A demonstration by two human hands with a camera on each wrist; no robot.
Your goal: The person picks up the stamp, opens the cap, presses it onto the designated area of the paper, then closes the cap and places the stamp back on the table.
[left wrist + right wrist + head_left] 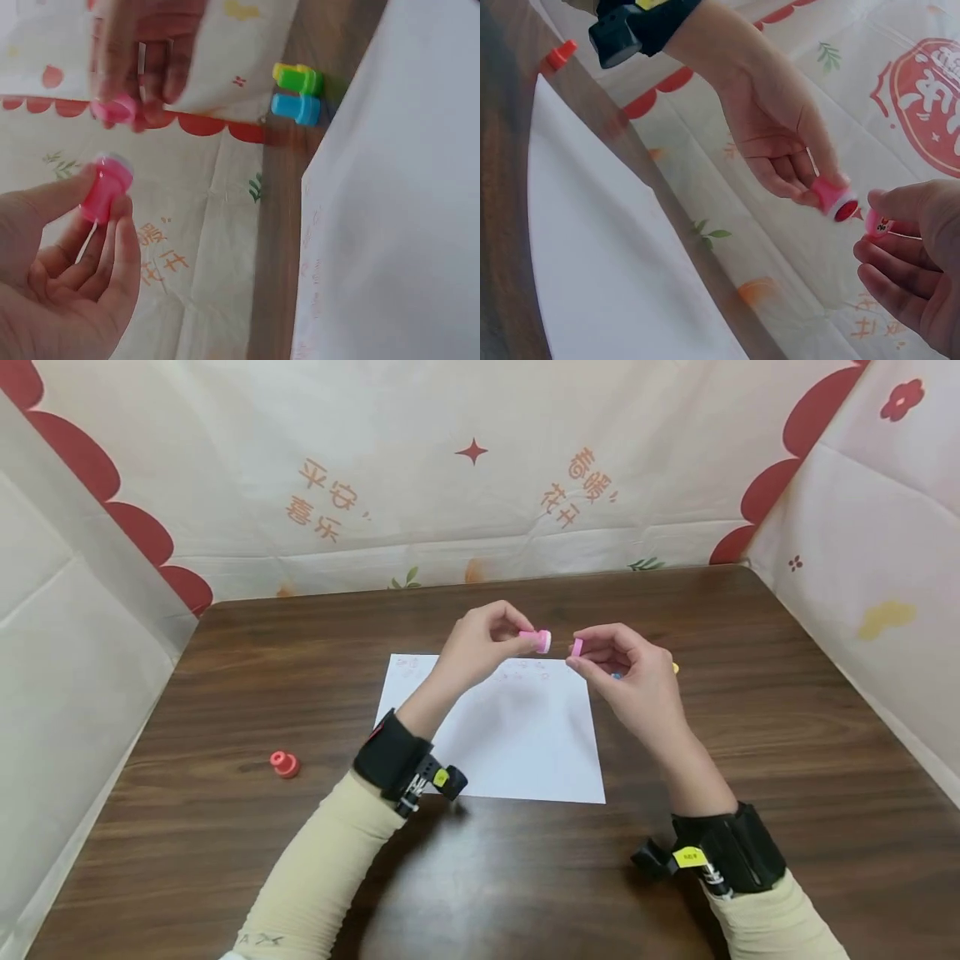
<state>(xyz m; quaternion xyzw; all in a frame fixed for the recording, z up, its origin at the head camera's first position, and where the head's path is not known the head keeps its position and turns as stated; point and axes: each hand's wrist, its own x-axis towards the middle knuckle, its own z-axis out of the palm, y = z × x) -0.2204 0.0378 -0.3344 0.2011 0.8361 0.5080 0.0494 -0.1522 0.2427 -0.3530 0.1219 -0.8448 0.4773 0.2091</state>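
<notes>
My left hand (pixel 474 643) pinches a pink toy stamp (pixel 532 640) between thumb and fingers, above the far edge of a white paper sheet (pixel 517 743). The stamp lies tilted sideways, and its white-rimmed end with a red face (pixel 846 210) points toward my right hand (pixel 637 681). That hand pinches a small pink cap (pixel 577 647) with a little picture on it, a short gap away from the stamp. Small reddish prints (pixel 517 676) run along the sheet's far edge. Both wrists wear black straps with cameras.
A red stamp (pixel 284 765) stands on the brown wooden table (pixel 210 860) left of the paper. Beyond my right hand are a blue stamp (pixel 296 109), a green stamp (pixel 300 80) and a yellow one (pixel 282 70) close together. Printed cloth (pixel 420 468) surrounds the table's back and sides.
</notes>
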